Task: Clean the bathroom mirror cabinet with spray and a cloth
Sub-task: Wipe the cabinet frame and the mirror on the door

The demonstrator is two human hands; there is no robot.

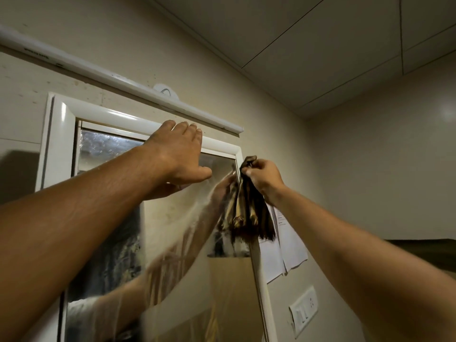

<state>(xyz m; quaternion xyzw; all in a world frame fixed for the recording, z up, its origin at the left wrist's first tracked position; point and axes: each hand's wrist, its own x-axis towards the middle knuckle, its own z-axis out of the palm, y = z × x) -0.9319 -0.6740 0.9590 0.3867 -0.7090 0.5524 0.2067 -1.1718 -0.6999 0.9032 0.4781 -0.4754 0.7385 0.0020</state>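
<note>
The left grip is spread. Its fingers lie straight and close together on the top bar of the white cabinet frame, and its thumb sticks out to the side below them, over the glass. The right grip is curled and pinches a bunched cloth between thumb and fingers. The cloth is dark brown with gold stripes.

A small tuft of cloth pokes out above the right grip, and the rest hangs below it in folds with a ragged lower edge. The cloth lies against the upper right corner of the mirror, where the thin right edge of the glass runs down and away from the right grip. The two grips are near each other but apart, the left one higher.

Under the left grip the mirror reflects both arms and the cloth. Its upper part to the left of that grip is streaked and spotted with drops.

Above the left grip a long white lamp runs along the wall. Below the right grip, just beside the mirror's edge, papers hang on the wall. Lower still is a white switch plate.
</note>
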